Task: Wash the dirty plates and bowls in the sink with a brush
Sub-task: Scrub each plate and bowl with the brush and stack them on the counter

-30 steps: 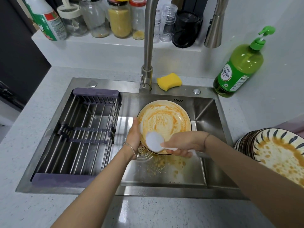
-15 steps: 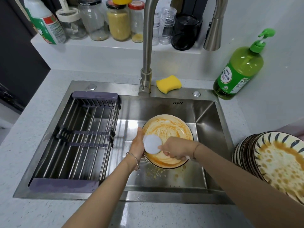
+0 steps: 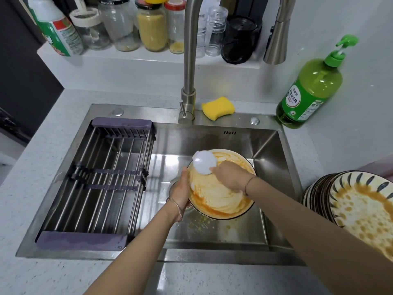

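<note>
One pale speckled worktop (image 3: pixel 42 167) surrounds a steel sink (image 3: pixel 212 122), and everything else is placed from that sink. A shelf (image 3: pixel 148 58) runs along the wall behind the sink and carries jars (image 3: pixel 152 28), clear cups, a black container and a green-and-white bottle. Across the sink's left half lies a drying rack (image 3: pixel 102 184) of metal bars with purple end pieces, reaching from the sink's far edge to its near edge. On the worktop just right of the sink stands a stack of dirty plates (image 3: pixel 361 209) with dark-striped rims; the top one is smeared and spotted orange.

Inside the sink's right half a dirty plate (image 3: pixel 219 199) is held tilted, face up toward the camera, coated in orange sauce and pale foam. Orange specks lie on the sink floor just below it. A steel tap (image 3: pixel 189 60) rises from the middle of the sink's far rim. Beyond the sink's far right corner stands a green pump bottle (image 3: pixel 312 90) of dish soap.

Both hands are in the sink's right half. The left hand (image 3: pixel 180 192) is curled round the plate's left edge, gripping it. The right hand (image 3: pixel 230 175) lies over the plate's upper part, closed round the handle of a brush (image 3: pixel 204 162), whose round white head sits against the plate's upper left rim; the handle itself is hidden in the hand.

A yellow sponge (image 3: pixel 218 107) rests on the sink's far rim, just right of the tap. A thin bangle (image 3: pixel 177 206) circles each wrist.
</note>
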{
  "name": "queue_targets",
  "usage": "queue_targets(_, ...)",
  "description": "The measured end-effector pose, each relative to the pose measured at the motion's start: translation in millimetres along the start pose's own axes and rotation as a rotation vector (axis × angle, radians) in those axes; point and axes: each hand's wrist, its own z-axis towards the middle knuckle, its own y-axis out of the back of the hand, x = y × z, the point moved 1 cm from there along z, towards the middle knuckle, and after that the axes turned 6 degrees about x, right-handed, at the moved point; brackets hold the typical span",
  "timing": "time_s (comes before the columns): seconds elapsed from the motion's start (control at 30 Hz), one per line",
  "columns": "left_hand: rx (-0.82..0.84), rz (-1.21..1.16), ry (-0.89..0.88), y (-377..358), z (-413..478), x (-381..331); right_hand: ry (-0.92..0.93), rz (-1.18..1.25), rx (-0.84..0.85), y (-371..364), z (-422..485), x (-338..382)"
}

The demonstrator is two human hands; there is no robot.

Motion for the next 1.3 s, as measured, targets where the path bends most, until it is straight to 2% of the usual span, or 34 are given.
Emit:
queue_targets(0.03,0.007,-0.004,-0.008,1.9,-0.8,-2.7,0.023,-0.058,-0.083,3.3,2.5,-6.7)
queue_targets(0.1,-0.011,0.002,-0.04,9.8,-0.8,-8.9,-0.03,-0.066,-0.12,9.4,-0.3,-23.8)
queue_targets(0.23,-0.131,0.072,-0.096,25.0,4.5,-15.9,-0.126,0.216,0.131,-2.6,-14.2,-40.1)
queue_targets(0.3,-0.145,0.073,-0.109,25.4,4.9,-16.1,-0.059,0.301,0.29,-14.9,-19.2,-34.6)
queue_targets(0.37,-0.109,0.077,-0.111,20.9,3.5,-14.6,0.039,0.291,0.348,-22.3,-21.4,-21.8)
queue_targets(0.43,-0.042,0.111,-0.114,13.0,-1.2,-12.9,0.053,0.254,0.298,-18.5,-17.4,-8.4)
queue_targets(0.57,-0.01,0.184,-0.074,5.8,-4.0,-0.2,0.012,0.333,0.06,-2.9,9.7,-18.2)
queue_targets(0.67,-0.03,0.136,-0.085,12.4,-2.2,-0.3,-0.085,0.356,0.018,0.1,8.3,-39.2)
queue_targets(0.77,-0.088,0.07,-0.142,20.4,0.4,-9.4,-0.14,0.278,0.153,-13.6,-11.6,-49.2)
queue_targets(0.8,-0.112,0.055,-0.162,21.3,1.3,-11.5,-0.149,0.339,0.206,-22.7,-17.0,-45.4)
queue_targets(0.9,-0.111,0.081,-0.183,13.8,0.4,-11.4,-0.019,0.396,0.422,-42.1,-21.6,-17.3)
queue_targets(0.93,-0.1,0.073,-0.171,10.3,-1.1,-9.2,0.041,0.473,0.434,-42.6,-21.5,-8.4)
queue_targets(1.03,-0.036,-0.039,-0.093,1.6,-6.3,-8.5,0.055,0.755,0.385,-31.5,-21.4,-1.2)
queue_targets(1.1,-0.006,-0.063,-0.077,4.5,-3.1,-8.7,0.137,0.929,0.287,-21.6,-25.8,-13.1)
queue_targets(1.2,0.0,-0.083,-0.063,14.7,-1.1,-9.1,0.23,1.092,-0.021,-11.7,-34.6,-41.1)
queue_targets(1.3,0.004,-0.121,-0.038,22.4,1.2,-3.5,0.156,1.158,-0.334,-13.7,-33.7,-64.5)
